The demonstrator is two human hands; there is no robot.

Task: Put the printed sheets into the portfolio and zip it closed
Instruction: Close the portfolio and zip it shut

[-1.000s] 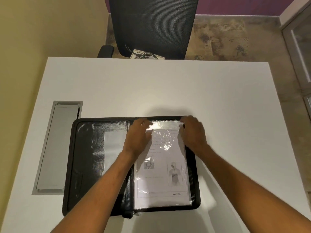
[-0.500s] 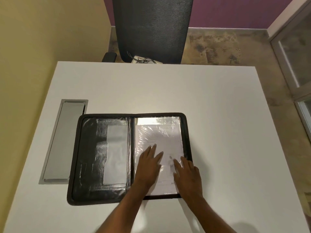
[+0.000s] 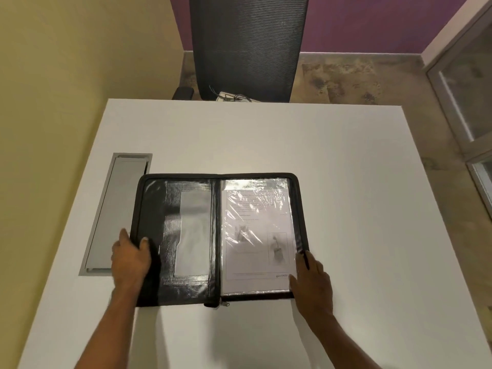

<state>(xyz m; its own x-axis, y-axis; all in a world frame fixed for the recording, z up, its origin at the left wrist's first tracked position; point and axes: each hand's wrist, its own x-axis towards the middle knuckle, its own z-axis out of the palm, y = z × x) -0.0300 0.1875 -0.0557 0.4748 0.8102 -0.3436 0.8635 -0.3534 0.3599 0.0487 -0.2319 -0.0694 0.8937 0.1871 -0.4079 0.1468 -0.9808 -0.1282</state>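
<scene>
A black zip portfolio (image 3: 186, 235) lies open and flat on the white table (image 3: 266, 134). Its right half holds the printed sheets (image 3: 255, 235) under a shiny clear sleeve, with text above and two figures below. My left hand (image 3: 130, 258) grips the portfolio's left edge, thumb on the inner cover. My right hand (image 3: 311, 278) rests at the lower right corner, fingers on the right edge beside the sheets. The zipper pull (image 3: 225, 303) sits at the bottom of the spine.
A grey cable-tray lid (image 3: 111, 209) is set into the table left of the portfolio. A black mesh office chair (image 3: 247, 43) stands beyond the far edge, with a cabled white object (image 3: 234, 97) on its seat. A yellow wall runs along the left.
Both hands slid off the sleeved sheets and apart: the left went to the portfolio's left edge, the right to its lower right edge. The sheets lie flat in the sleeve.
</scene>
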